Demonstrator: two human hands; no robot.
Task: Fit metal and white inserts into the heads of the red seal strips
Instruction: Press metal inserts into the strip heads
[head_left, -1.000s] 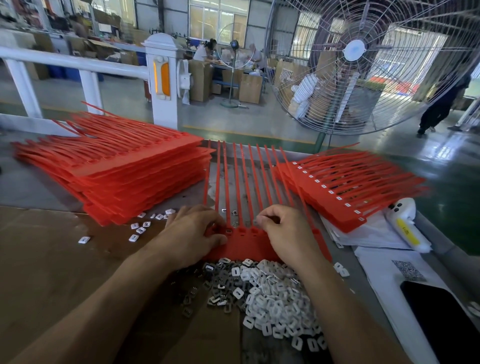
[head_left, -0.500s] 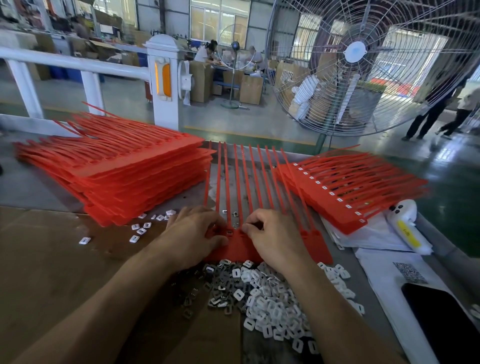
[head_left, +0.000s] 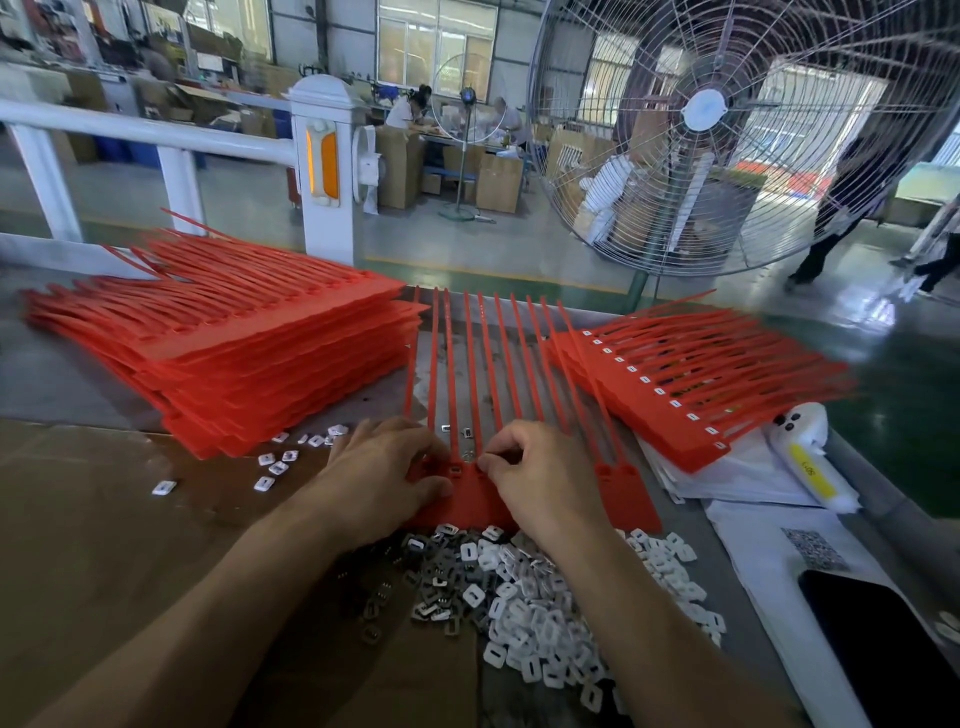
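Red seal strips, joined in one flat row, lie on the worktable straight ahead, tails pointing away. Left hand rests flat on the heads at the left, fingers relaxed. Right hand has curled fingers pinching at a head; whether it holds an insert I cannot tell. White inserts and grey metal inserts are heaped just nearer than the heads. Taller red stack lies left, another stack right

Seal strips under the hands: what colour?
Red seal strips, clearest in the head view.
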